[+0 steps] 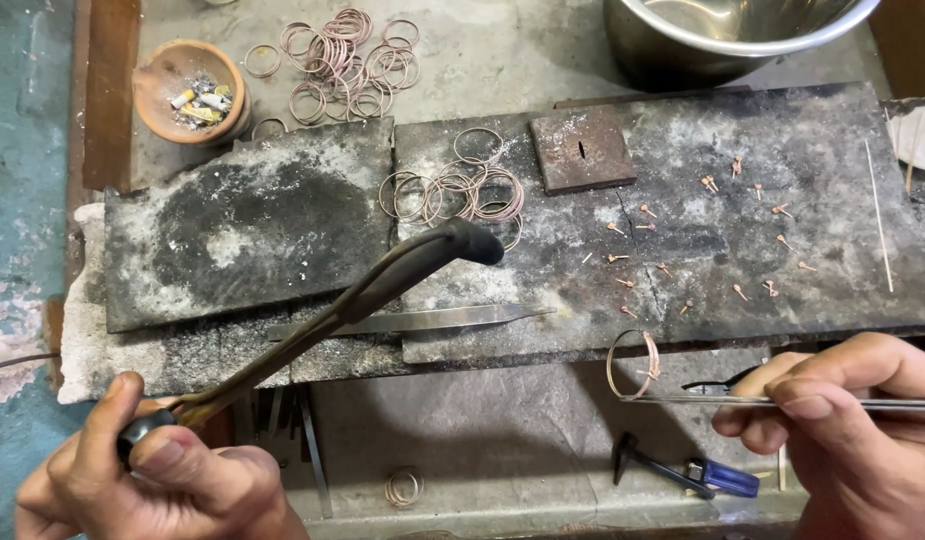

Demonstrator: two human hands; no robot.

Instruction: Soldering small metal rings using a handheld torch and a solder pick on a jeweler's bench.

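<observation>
My left hand (163, 480) grips the handle of a dark curved torch (383, 285) whose bent nozzle points right over the charred slabs. My right hand (848, 425) holds long thin tweezers (703, 400) that pinch a copper wire ring (633, 365) just below the front edge of the right slab. A pile of copper rings (463, 190) lies on the slab behind the nozzle. Several small copper pins (683, 250) are scattered on the right slab (783, 200).
A left charred slab (243, 220), a rusty square plate (583, 148), a flat metal blade (433, 320), more rings (348, 60) at the back, a clay dish (188, 90) with stubs, a steel bowl (733, 35), and a blue-handled tool (718, 478) below.
</observation>
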